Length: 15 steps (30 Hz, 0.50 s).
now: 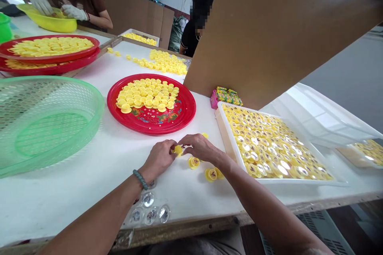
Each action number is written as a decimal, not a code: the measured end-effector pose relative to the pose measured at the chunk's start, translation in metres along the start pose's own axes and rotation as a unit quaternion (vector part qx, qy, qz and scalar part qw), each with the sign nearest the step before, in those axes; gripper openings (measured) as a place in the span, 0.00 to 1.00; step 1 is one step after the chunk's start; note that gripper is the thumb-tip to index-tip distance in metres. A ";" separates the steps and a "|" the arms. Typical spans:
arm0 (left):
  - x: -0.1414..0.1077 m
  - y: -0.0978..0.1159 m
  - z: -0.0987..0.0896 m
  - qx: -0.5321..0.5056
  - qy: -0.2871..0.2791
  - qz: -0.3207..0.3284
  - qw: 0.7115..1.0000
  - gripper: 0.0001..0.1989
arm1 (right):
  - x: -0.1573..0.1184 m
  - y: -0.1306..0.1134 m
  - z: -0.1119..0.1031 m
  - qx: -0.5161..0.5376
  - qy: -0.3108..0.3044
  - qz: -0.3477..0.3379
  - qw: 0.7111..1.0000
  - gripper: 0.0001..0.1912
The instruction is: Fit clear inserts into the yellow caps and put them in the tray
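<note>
Near the middle of the white table, my left hand (pixel 160 158) pinches a small yellow hat-shaped piece (pixel 178 150). My right hand (pixel 199 147) meets it from the right, its fingers curled round that piece's other side; whether they grip it is hard to make out. Below my right hand lie yellow pieces with round printed centres (pixel 194 162), (pixel 211 174). Clear round discs (pixel 152 215) rest by the front edge, beside my left forearm. Behind my hands stands a red tray (pixel 151 128) partly covered with yellow pieces.
A white tray (pixel 220 121) full of finished-looking yellow pieces is at the right. A green basket (pixel 50 127) and stacked red trays (pixel 97 48) stand left. Yellow pieces (pixel 167 63) lie farther back beside a cardboard panel (pixel 269 28). Two people sit across.
</note>
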<state>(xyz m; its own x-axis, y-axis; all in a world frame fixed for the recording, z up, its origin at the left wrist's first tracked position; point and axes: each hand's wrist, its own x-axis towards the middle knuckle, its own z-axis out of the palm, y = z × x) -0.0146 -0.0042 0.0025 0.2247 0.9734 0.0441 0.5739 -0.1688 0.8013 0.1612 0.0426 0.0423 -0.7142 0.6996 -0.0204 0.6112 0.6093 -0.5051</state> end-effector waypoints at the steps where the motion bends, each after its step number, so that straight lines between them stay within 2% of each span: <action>1: 0.002 -0.002 0.000 -0.023 -0.001 -0.012 1.000 0.06 | 0.001 0.000 0.000 -0.002 -0.001 0.002 1.000 0.14; 4: 0.008 -0.010 0.000 -0.110 -0.004 -0.037 0.993 0.10 | 0.003 0.000 0.002 -0.004 0.001 0.007 1.000 0.15; 7: 0.012 -0.015 -0.001 -0.172 -0.008 -0.036 0.984 0.15 | 0.004 0.001 0.004 -0.004 -0.009 -0.002 1.000 0.15; 15: 0.015 -0.017 0.002 -0.197 -0.006 -0.020 0.980 0.12 | 0.005 0.007 0.010 -0.058 -0.016 -0.012 0.998 0.15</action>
<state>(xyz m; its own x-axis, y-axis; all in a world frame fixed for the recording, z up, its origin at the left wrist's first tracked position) -0.0193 0.0126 -0.0112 0.2182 0.9759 0.0022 0.2339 -0.0544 0.9707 0.1584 0.0462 0.0303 -0.7390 0.6726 -0.0382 0.6273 0.6663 -0.4032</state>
